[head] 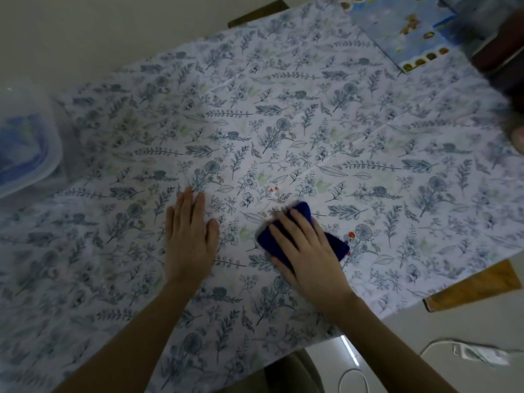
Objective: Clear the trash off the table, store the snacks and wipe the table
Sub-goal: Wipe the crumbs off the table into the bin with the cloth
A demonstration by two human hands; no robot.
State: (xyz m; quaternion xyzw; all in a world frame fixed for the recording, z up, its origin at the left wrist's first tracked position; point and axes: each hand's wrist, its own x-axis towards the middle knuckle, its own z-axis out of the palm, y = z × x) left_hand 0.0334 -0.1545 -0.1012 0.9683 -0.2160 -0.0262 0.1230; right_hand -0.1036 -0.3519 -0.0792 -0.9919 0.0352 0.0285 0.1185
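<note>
A clear bin (27, 143) sits at the table's (283, 109) left edge. The left hand (188, 236) lies flat, fingers open and together, on the floral cover. Just beside it, the right hand (306, 251) presses a blue cloth (300, 214), 4 fingers spread over it, cloth edges showing beyond the fingertips.
</note>
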